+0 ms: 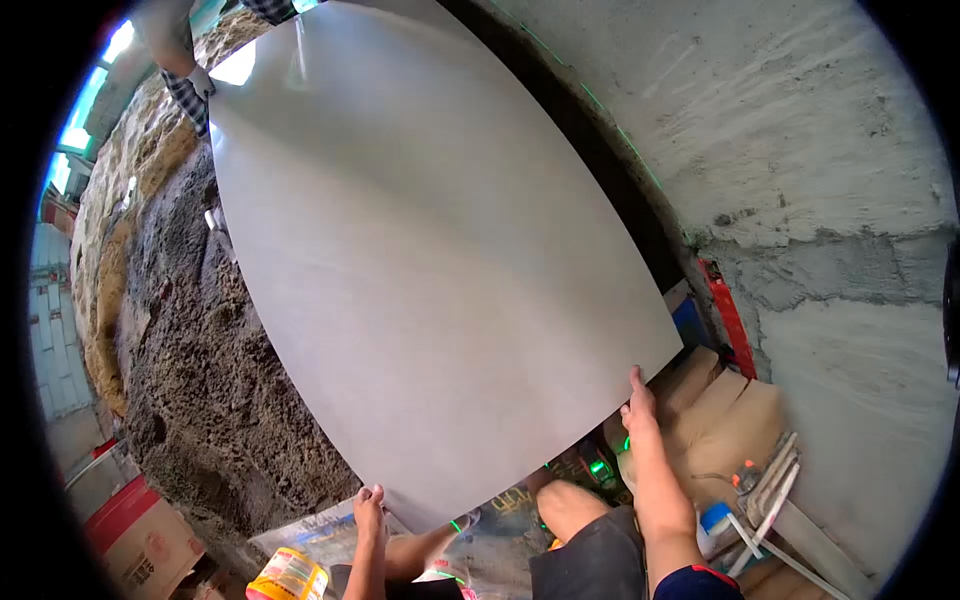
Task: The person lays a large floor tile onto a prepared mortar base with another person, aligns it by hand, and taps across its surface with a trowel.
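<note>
A large, glossy light-grey tile (430,270) fills the middle of the view. My left hand (369,508) grips its near left corner, thumb up at the edge. At the near right edge my right hand (638,400) holds the tile, thumb on top and fingers under the rim, partly hidden. Another person's gloved hand (200,82) holds the far left corner. The tile spans over rough dark mortar (210,330) on the left and a dark gap along the wall on the right.
A plastered wall (840,150) with a green laser line stands at right. A lit green device (598,468) sits below the tile. A yellow bucket (288,576), a cardboard box (145,540), brown paper-like sheets (735,420) and white strips (775,500) lie near my legs.
</note>
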`<state>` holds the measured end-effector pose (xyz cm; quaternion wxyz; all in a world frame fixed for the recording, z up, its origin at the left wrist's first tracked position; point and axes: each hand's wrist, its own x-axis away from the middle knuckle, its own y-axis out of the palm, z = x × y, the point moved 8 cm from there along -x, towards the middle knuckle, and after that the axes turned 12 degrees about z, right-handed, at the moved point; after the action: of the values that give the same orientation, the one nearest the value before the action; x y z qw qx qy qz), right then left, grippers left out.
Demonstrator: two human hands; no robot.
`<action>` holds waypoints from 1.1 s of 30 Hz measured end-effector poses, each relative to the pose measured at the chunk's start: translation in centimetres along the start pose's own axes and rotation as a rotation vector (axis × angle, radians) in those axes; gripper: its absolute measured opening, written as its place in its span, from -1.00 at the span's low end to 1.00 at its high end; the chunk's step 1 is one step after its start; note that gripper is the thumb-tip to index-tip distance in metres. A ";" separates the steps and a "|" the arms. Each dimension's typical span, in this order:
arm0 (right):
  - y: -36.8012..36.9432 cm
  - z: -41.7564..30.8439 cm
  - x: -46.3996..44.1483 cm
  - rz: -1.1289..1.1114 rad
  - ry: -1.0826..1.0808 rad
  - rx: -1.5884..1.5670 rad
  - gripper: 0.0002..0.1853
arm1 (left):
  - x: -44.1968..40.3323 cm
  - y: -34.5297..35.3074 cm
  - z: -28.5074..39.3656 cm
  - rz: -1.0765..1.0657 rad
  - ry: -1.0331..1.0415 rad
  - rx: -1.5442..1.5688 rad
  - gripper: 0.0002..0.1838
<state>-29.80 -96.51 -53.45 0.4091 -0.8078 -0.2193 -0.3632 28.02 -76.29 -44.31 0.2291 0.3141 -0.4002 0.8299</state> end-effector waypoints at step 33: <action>6.6 -8.9 -10.1 -0.039 -0.145 -0.083 -0.45 | -2.0 17.5 5.6 -0.278 -0.006 -0.169 -0.54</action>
<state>-35.59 -108.11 -60.93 0.3510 -0.8440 -0.2488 -0.3204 20.29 -91.14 -52.13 0.3660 0.3486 -0.4219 0.7527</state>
